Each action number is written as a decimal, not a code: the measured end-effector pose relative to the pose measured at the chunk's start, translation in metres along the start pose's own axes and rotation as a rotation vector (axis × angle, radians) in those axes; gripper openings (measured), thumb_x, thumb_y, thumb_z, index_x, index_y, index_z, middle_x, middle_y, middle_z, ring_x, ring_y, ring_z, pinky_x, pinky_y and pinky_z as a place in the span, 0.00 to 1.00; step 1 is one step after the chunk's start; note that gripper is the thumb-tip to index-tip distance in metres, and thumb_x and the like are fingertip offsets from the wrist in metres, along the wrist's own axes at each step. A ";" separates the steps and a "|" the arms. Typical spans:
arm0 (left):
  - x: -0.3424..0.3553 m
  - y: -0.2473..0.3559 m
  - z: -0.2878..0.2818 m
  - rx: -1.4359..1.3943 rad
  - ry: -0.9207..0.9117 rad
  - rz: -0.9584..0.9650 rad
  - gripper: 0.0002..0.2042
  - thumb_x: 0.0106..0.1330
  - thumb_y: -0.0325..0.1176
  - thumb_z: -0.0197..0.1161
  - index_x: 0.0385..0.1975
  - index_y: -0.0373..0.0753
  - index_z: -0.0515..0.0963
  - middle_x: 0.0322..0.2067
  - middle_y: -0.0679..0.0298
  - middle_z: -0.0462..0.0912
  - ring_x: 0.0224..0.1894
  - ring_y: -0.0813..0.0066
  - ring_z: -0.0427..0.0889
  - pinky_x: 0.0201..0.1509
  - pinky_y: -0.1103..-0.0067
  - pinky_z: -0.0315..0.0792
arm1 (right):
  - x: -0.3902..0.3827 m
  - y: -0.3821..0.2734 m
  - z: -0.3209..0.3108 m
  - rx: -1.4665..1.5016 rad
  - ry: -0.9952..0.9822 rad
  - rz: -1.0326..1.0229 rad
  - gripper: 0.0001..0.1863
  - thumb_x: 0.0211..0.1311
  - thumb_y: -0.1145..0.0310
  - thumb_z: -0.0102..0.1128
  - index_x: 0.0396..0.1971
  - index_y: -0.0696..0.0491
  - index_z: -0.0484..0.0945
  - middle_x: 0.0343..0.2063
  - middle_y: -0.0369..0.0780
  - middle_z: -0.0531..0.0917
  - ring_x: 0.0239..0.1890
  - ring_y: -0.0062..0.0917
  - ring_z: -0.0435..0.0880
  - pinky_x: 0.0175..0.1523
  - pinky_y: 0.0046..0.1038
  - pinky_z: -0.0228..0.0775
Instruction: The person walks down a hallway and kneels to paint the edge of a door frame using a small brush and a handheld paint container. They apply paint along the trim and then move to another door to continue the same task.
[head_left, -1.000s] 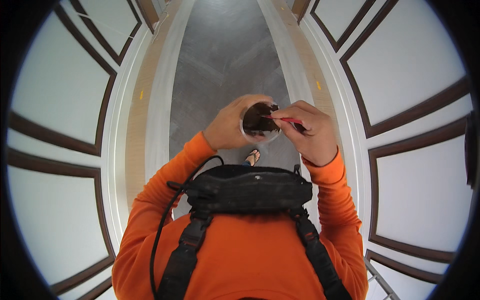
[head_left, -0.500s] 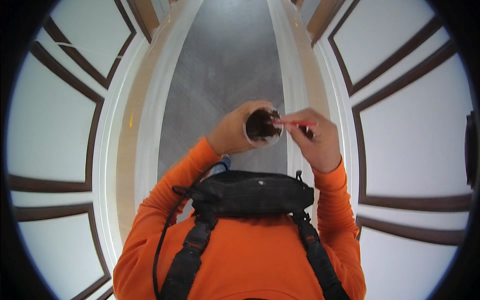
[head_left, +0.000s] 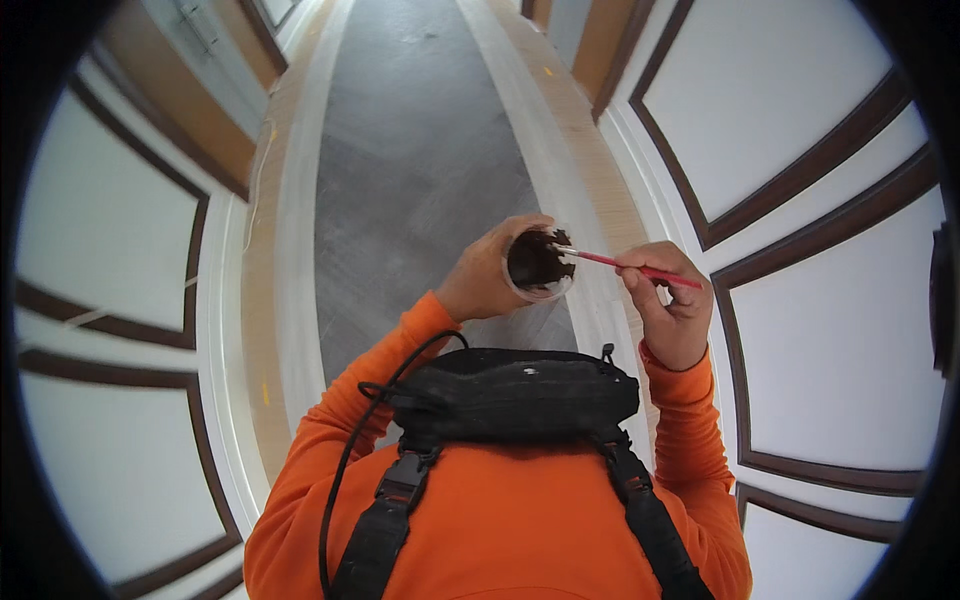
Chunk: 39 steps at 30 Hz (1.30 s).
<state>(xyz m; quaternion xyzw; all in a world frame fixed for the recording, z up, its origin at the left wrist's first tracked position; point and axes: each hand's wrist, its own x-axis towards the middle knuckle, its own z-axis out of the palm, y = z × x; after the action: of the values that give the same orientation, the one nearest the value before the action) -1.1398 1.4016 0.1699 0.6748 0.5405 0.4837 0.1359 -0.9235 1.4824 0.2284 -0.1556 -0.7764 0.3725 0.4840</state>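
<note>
My left hand point(head_left: 478, 272) is wrapped round a clear plastic cup point(head_left: 535, 267) with dark brown, paint-like stuff inside and smeared near its rim. In my right hand point(head_left: 668, 312), pinched by thumb and fingers, is a thin red paintbrush point(head_left: 597, 258). The brush slants left, its metal ferrule at the cup's right side and its tip over the dark contents. A black chest bag point(head_left: 513, 395) with straps sits below both hands, against my orange top.
I am in a narrow corridor with grey flooring point(head_left: 410, 130) bordered by pale strips. White wall panels point(head_left: 820, 350) with dark brown trim line both sides. Wooden door frames point(head_left: 208, 85) are farther along, and a thin cable point(head_left: 257, 190) runs along the left.
The view has swung, showing more of the left doorway. The cup has moved slightly right. My right hand has drawn rightward from the cup, so more of the brush shows.
</note>
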 end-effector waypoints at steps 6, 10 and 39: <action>0.107 -0.098 -0.011 -0.181 -0.068 -0.072 0.35 0.42 0.30 0.76 0.53 0.40 0.65 0.49 0.61 0.73 0.51 0.72 0.75 0.55 0.77 0.70 | 0.085 0.119 0.013 0.442 0.173 0.654 0.07 0.59 0.73 0.56 0.34 0.59 0.78 0.25 0.36 0.80 0.24 0.16 0.76 0.24 0.16 0.65; 0.170 -0.154 -0.038 -0.233 -0.043 -0.120 0.37 0.42 0.31 0.76 0.54 0.41 0.65 0.48 0.61 0.73 0.50 0.71 0.75 0.55 0.77 0.69 | 0.151 0.179 0.042 0.752 0.284 0.811 0.09 0.61 0.69 0.56 0.37 0.58 0.77 0.25 0.37 0.81 0.23 0.18 0.77 0.25 0.19 0.68; 0.640 -0.558 -0.030 -0.532 -0.429 -0.117 0.41 0.39 0.28 0.77 0.56 0.36 0.60 0.51 0.59 0.69 0.54 0.67 0.71 0.60 0.72 0.66 | 0.446 0.581 0.128 1.423 1.343 0.486 0.07 0.64 0.63 0.49 0.35 0.50 0.72 0.26 0.32 0.75 0.28 0.20 0.72 0.30 0.22 0.64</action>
<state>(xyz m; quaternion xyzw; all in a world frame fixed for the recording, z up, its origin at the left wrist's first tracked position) -1.5311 2.1538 0.1147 0.6701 0.3922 0.4461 0.4451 -1.3192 2.0878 0.0551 -0.1622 0.1123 0.6732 0.7127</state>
